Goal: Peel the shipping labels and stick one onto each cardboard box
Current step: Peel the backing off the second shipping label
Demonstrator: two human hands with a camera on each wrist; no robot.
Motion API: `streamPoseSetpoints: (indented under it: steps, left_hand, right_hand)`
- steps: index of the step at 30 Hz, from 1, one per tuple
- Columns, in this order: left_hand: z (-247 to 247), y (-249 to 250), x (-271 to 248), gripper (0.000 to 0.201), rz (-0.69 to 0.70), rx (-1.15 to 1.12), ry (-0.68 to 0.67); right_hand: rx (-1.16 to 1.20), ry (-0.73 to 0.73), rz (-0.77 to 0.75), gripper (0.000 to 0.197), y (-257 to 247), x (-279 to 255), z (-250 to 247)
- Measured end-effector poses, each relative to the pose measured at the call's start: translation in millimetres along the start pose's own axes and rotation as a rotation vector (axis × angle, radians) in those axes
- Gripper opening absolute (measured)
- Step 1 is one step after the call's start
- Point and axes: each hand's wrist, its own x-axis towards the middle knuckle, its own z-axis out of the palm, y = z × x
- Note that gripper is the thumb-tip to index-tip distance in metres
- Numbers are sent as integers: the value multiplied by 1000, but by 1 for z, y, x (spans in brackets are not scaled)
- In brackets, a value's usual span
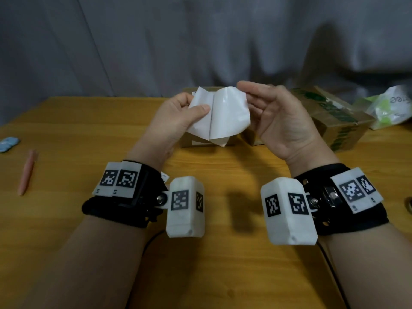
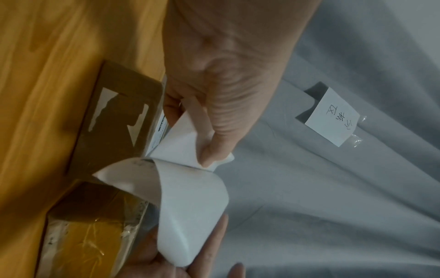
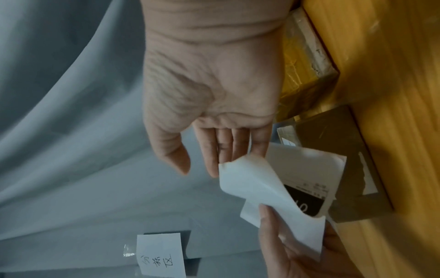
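1. Lying at nine o'clock on the desk point(image 1: 89, 121), a pink pen point(image 1: 26, 172) and some blue bits point(image 1: 9, 143) play no part.
2. Pinching the sheet from its left side, the left hand point(image 1: 178, 117) has thumb curled over the white backing and fingers behind it.
3. Held up between both hands at twelve o'clock, the shipping label point(image 1: 225, 112) is half parted from its backing; print shows on the far face in the right wrist view.
4. Behind it, the plain cardboard box point(image 2: 114, 120) shows torn white remnants and some print along its top edge; whether that is a fresh label I cannot tell.
5. At one o'clock, the right hand point(image 1: 274, 117) has fingers nearly straight, fingertips point(image 3: 238, 152) drawing the loose flap away.
6. At two o'clock sits the green-printed box point(image 1: 334, 121), no label visible.
7. Peeling looks midway; sticking appears to remain.
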Motion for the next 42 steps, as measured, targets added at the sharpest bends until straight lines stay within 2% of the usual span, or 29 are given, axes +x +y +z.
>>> streamPoseSetpoints:
  steps: [3,5,10,15,18,27,31,36,38,40,42]
  left_hand:
    - [3,1,-2,22,19,-15,-5]
    - [4,1,-3,18,23,-27,18]
    - [7,3,-3,13,-6,-93,108]
    - [10,-1,2,9,-56,-140,202]
    - [9,-2,4,10,-67,-171,242]
    - [6,-3,4,15,-81,-153,270]
    - [7,-2,2,18,-76,-113,242]
    - [3,-2,3,6,-69,-72,36]
    - [-1,-1,3,15,-66,-54,-15]
    - [-5,-1,4,22,-55,-15,-16]
    - [-8,-2,4,15,-42,19,16]
  right_hand:
    - [-109,128,-62,13,4,1,4]
    - [-154,194,-85,17,7,3,5]
    - [-67,344,-86,28,8,6,8]
    - [-12,397,-55,35,7,6,9]
    - [11,418,-44,33,7,7,9]
    - [45,465,-67,31,8,8,4]
    - [44,497,-52,35,11,9,1]
    - [-15,531,-162,34,7,11,-9]
    - [-66,506,-194,37,5,11,-11]
    - [-100,473,-198,42,4,11,-11]
    - [-150,441,-205,42,5,10,-10]
